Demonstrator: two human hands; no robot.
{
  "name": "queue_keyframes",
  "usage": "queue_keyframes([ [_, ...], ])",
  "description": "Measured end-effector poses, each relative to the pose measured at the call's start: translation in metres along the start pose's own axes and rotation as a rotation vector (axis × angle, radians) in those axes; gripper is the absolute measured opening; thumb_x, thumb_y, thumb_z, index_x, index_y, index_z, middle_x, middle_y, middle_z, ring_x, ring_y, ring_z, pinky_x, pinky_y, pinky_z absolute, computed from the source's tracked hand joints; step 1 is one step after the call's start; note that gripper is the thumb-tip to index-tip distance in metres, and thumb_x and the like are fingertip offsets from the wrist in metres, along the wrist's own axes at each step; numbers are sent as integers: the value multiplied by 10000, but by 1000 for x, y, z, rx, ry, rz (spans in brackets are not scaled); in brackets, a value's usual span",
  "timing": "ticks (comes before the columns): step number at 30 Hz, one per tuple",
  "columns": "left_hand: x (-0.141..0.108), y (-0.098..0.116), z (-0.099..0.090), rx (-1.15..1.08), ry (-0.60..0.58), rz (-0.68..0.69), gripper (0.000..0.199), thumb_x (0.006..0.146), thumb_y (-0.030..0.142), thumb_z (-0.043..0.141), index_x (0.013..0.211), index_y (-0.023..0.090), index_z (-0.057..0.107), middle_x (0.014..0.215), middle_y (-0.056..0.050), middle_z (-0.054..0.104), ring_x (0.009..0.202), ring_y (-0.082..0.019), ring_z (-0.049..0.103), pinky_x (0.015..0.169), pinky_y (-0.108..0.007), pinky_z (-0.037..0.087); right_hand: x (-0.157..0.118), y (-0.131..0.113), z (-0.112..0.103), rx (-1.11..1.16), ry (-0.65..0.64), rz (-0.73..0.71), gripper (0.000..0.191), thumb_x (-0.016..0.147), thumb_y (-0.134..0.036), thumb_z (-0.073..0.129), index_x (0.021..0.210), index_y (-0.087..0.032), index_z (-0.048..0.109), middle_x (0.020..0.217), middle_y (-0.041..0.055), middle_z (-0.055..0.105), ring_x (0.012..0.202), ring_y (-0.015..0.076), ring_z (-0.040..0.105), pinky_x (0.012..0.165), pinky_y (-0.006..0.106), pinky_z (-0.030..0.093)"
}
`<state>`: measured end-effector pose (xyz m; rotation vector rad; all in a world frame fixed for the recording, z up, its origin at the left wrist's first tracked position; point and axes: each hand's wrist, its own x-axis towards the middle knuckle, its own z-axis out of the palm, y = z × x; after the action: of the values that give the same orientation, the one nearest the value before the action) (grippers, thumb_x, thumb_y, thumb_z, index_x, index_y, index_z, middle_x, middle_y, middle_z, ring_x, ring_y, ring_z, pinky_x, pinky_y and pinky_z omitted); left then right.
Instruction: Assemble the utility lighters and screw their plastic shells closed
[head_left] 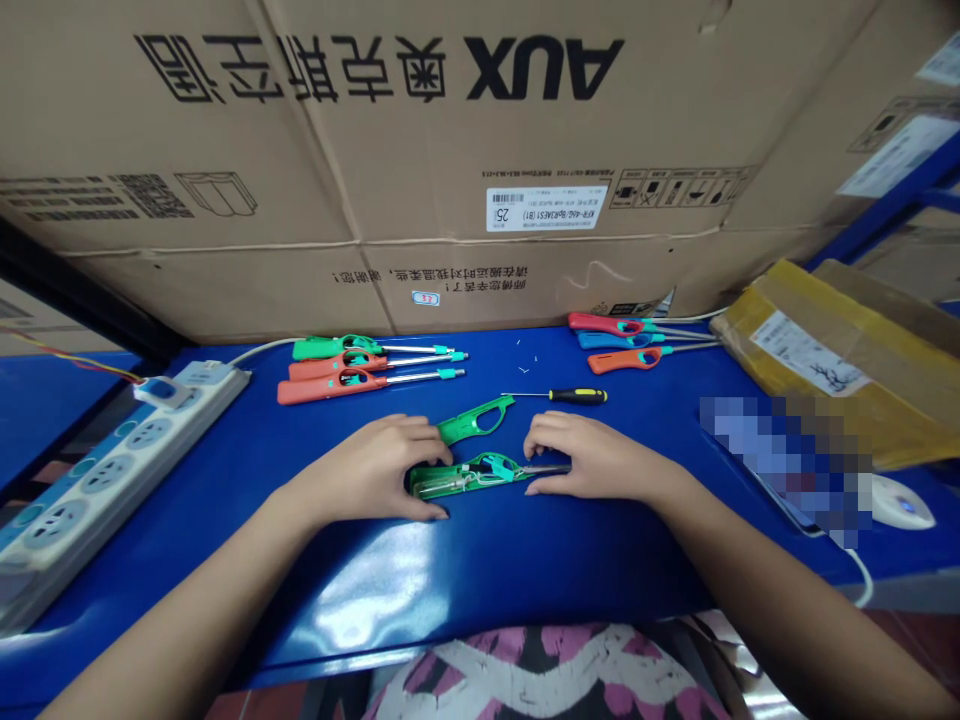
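An opened green gas lighter (450, 484) lies in front of me, its clear inner tank, thin wires and teal trigger exposed. My left hand (379, 465) grips the handle end between thumb and fingers. At the other end, my right hand (581, 458) has its fingers closed around the metal tube, whose tip is hidden. The loose green half-shell (474, 424) rests just beyond the lighter, its left end against my left fingers. Farther back lies a yellow-and-black screwdriver (577, 396), its blade pointing left near the half-shell.
Several assembled lighters (330, 387) lie back left, others (626, 359) back right. A power strip (112, 470) runs along the left. On the right are a taped yellow package (817, 370), a blurred flat device (780, 470) and a white mouse-like object (904, 503). A large carton (420, 150) backs the blue table.
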<state>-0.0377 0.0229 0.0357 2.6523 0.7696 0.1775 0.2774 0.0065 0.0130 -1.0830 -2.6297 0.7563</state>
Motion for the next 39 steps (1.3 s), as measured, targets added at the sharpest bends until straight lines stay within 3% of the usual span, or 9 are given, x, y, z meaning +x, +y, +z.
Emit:
queue_keyframes([
  [3, 1, 3, 4, -61, -5, -48, 299, 871, 378, 750, 1104, 192, 735, 959, -48, 736, 882, -221, 678, 793, -340, 531, 3, -6, 5, -5, -15, -34, 216, 935, -394, 708, 950, -197, 619, 951, 26, 643, 876, 184, 587, 776, 309, 447],
  [7, 3, 2, 9, -162, 57, -92, 287, 973, 337, 612, 1198, 192, 716, 947, -53, 741, 803, -184, 690, 734, -302, 546, 2, -5, 0, 19, 20, 2, 183, 1030, -342, 551, 977, -192, 642, 950, 39, 670, 874, 185, 621, 788, 320, 467],
  [10, 4, -1, 14, -134, 175, -76, 315, 1041, 334, 513, 1278, 207, 676, 1123, -80, 744, 982, -207, 704, 886, -344, 561, 1, 2, -4, -32, 77, 8, 249, 1059, -337, 482, 990, -189, 671, 988, 66, 685, 938, 210, 634, 871, 366, 485],
  [13, 7, -4, 19, -20, 243, -36, 339, 1010, 372, 581, 1292, 205, 666, 1259, -107, 700, 1136, -259, 648, 998, -427, 533, -1, 8, -4, -112, 185, 14, 251, 1039, -368, 530, 1160, -196, 667, 1138, 103, 679, 1114, 260, 601, 978, 438, 480],
  [15, 8, -7, 22, 35, 243, -31, 356, 984, 404, 623, 1277, 209, 677, 1269, -116, 687, 1129, -276, 630, 988, -456, 529, -2, 9, -4, -126, 210, 10, 284, 1016, -388, 574, 1221, -209, 654, 1172, 108, 672, 1149, 271, 586, 991, 461, 489],
  [22, 8, -16, 29, 83, 257, -41, 342, 1018, 359, 577, 1314, 206, 655, 1174, -111, 686, 1049, -261, 626, 932, -433, 532, -4, 11, -5, -118, 132, -15, 198, 966, -272, 635, 1156, -220, 651, 1136, 94, 665, 1088, 258, 613, 964, 443, 505],
  [29, 9, -13, 30, -25, 361, -7, 201, 1031, 262, 552, 1196, 177, 630, 1131, -103, 642, 1063, -223, 621, 942, -378, 538, -4, 7, -10, -116, 232, -50, 58, 977, -257, 625, 997, -203, 623, 1025, 70, 636, 986, 221, 589, 878, 373, 486],
  [34, 6, -1, 23, -67, 236, 109, 125, 1004, 267, 583, 1049, 199, 678, 1008, -65, 676, 951, -192, 642, 864, -334, 538, -5, 3, -9, -49, 163, -89, 67, 949, -256, 660, 906, -211, 632, 946, 42, 652, 899, 192, 610, 853, 350, 493],
  [39, 6, 4, 20, -12, 203, 108, 280, 926, 421, 691, 1106, 206, 692, 1072, -74, 710, 986, -227, 658, 896, -378, 532, -5, 1, -8, -61, 163, -78, 120, 936, -323, 692, 938, -211, 652, 984, 52, 650, 947, 202, 621, 910, 380, 509],
])
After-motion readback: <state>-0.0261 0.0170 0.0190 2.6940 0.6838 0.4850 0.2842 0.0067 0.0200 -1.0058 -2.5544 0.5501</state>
